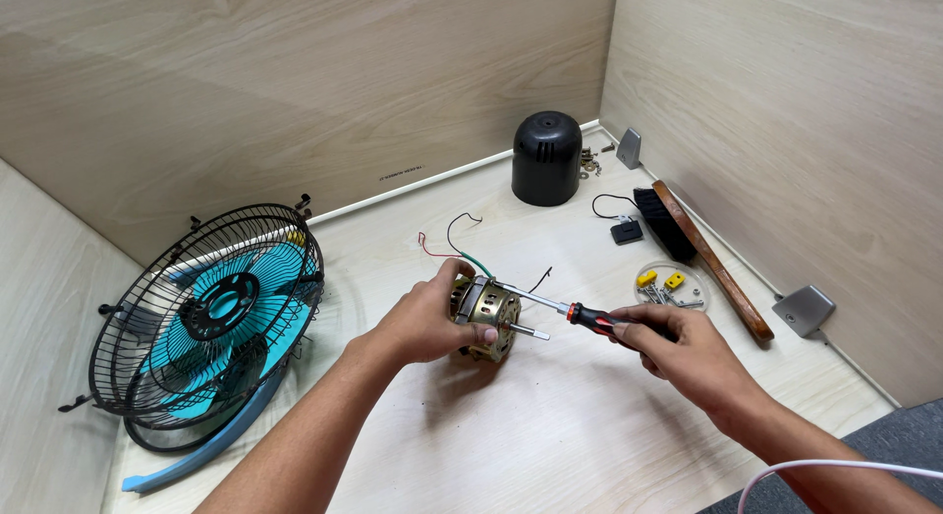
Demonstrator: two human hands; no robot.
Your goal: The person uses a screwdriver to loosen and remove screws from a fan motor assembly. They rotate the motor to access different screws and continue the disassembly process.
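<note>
At the far left a black wire fan guard [201, 323] with turquoise plastic blades leans against the pale wooden wall, well apart from the work. Moving right, the left hand [427, 323] is clenched around a small brass-coloured metal fan motor [484, 316], holding it just above the light wooden tabletop [550, 426], its steel shaft pointing right and its red, green and black wires trailing back toward the wall. The right hand [673, 342] grips the red-and-black handle of a screwdriver [565, 308], whose steel blade meets the top of the motor housing. Since the motor rests only in the hand, the tip could slip off the screw and jab the left fingers or chew the screw head if the pressure comes at an angle. Further right sit a clear round dish of screws and yellow plastic parts [670, 286], a wooden-backed black brush [693, 241] and, behind, a black domed plastic motor cover [546, 158].
</note>
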